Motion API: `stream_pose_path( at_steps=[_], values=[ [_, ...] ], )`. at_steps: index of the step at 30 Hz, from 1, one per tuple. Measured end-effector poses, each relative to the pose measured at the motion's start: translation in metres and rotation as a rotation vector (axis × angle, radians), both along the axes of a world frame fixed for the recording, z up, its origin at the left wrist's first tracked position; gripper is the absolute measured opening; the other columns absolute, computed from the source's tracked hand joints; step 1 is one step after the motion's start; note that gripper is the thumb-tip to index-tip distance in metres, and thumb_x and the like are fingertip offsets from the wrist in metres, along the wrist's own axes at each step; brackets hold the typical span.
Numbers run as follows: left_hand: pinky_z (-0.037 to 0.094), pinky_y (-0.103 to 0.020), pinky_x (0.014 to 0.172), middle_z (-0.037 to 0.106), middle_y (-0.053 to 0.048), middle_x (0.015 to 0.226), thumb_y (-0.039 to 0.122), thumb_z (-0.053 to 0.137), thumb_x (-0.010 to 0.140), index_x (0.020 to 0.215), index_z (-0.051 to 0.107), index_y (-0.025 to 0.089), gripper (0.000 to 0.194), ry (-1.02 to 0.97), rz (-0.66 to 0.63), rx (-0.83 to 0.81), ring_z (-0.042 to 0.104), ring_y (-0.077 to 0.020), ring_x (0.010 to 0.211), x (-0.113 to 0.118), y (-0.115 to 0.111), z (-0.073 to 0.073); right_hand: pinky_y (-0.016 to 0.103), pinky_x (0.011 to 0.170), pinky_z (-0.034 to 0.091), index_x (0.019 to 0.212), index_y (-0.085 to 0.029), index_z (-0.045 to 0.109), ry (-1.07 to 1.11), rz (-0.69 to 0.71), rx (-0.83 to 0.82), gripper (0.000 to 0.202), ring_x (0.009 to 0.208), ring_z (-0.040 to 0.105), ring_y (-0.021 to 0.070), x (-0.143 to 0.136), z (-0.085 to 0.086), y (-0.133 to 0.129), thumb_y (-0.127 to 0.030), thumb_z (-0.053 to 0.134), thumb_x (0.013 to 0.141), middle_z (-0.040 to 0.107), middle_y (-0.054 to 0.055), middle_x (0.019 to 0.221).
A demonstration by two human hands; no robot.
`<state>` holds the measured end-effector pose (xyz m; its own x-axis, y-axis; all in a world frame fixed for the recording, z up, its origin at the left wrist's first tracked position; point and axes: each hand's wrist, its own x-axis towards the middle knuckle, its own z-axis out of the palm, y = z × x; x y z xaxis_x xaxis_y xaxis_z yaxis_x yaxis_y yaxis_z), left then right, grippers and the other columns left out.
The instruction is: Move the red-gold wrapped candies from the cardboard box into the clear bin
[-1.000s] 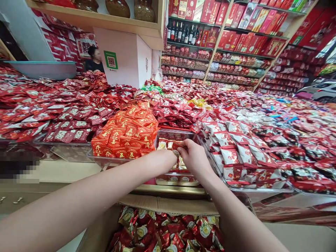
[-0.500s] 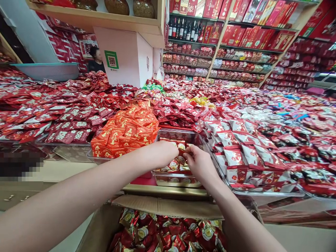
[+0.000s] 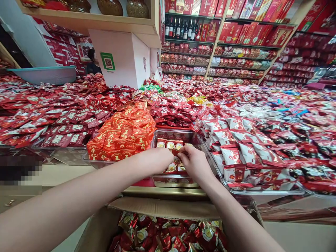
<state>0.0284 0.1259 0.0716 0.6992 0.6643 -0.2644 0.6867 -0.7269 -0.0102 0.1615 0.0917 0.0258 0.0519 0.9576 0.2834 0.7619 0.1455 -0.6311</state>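
The tub point(image 3: 174, 179) looks like clear, smooth, glossy plastic. Below it, the box point(image 3: 162, 207) is matt brown cardboard, rough at its torn edge, holding shiny foil-like wrappers point(image 3: 173, 231). Left of the tub, the orange packets point(image 3: 122, 134) have a crinkled sheen; right of it, the white-and-red packets point(image 3: 248, 154) look like glossy plastic film.

Nearest, a carton point(image 3: 157, 209) with packets point(image 3: 168, 234) in it sits before the counter edge point(image 3: 168, 191). Just beyond, the middle tray point(image 3: 174, 182) holds packets in rows point(image 3: 170, 144), between a heaped tray point(image 3: 105, 162) on its left and a packet-filled tray point(image 3: 265, 192) on its right. More packets point(image 3: 178, 105) spread behind. Far left is a basin point(image 3: 47, 76), with a sign-bearing block point(image 3: 120, 71) to its right, under a ledge point(image 3: 105, 18) holding jars point(image 3: 138, 8); bottle shelves point(image 3: 189, 41) stand far behind, right of the block
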Motion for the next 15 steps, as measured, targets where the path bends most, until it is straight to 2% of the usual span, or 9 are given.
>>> stream_pose_path(
  at_steps=[3, 6, 8, 11, 15],
  values=[
    [0.047, -0.027, 0.060, 0.063, -0.004, 0.076, 0.011, 0.052, 0.078, 0.081, 0.061, 0.013, 0.010, 0.012, 0.009, -0.027, 0.060, -0.0150, 0.067, 0.000, 0.002, -0.005, 0.027, 0.064, 0.038, 0.075, -0.015, 0.060, 0.028, 0.030, -0.065, 0.014, 0.069, 0.054, 0.0169, -0.006, 0.003, 0.011, -0.014, 0.046, 0.073, 0.063, 0.007, 0.073],
    [0.049, -0.033, 0.069, 0.059, -0.004, 0.097, 0.027, 0.048, 0.084, 0.098, 0.055, 0.014, 0.020, -0.003, 0.018, -0.057, 0.058, -0.0160, 0.080, -0.002, 0.004, -0.008, 0.025, 0.061, 0.039, 0.069, -0.015, 0.062, 0.056, 0.129, -0.172, 0.016, 0.065, 0.053, 0.0151, -0.013, 0.002, 0.025, -0.009, 0.047, 0.069, 0.062, 0.005, 0.067],
    [0.049, -0.035, 0.073, 0.056, -0.005, 0.104, 0.029, 0.047, 0.085, 0.103, 0.053, 0.015, 0.024, -0.019, 0.022, -0.065, 0.057, -0.0183, 0.086, -0.005, 0.004, -0.008, 0.022, 0.054, 0.039, 0.064, -0.015, 0.063, 0.078, 0.202, -0.234, 0.016, 0.058, 0.052, 0.0127, -0.017, -0.001, 0.033, -0.007, 0.049, 0.065, 0.060, 0.001, 0.059],
    [0.049, -0.035, 0.072, 0.056, -0.006, 0.103, 0.028, 0.048, 0.085, 0.104, 0.052, 0.015, 0.024, -0.043, 0.023, -0.068, 0.057, -0.0172, 0.085, -0.010, 0.003, -0.004, 0.019, 0.047, 0.037, 0.058, -0.015, 0.062, 0.104, 0.292, -0.323, 0.014, 0.050, 0.049, 0.0099, -0.020, -0.008, 0.041, -0.004, 0.053, 0.060, 0.056, -0.002, 0.050],
    [0.046, -0.028, 0.064, 0.063, -0.001, 0.080, 0.023, 0.052, 0.080, 0.087, 0.061, 0.015, 0.013, -0.082, 0.022, -0.020, 0.059, -0.0152, 0.071, -0.016, 0.001, 0.010, 0.020, 0.045, 0.038, 0.047, -0.014, 0.057, 0.101, 0.351, -0.333, 0.014, 0.043, 0.045, 0.0086, -0.022, -0.015, 0.046, -0.003, 0.059, 0.055, 0.051, -0.003, 0.041]
  ],
)
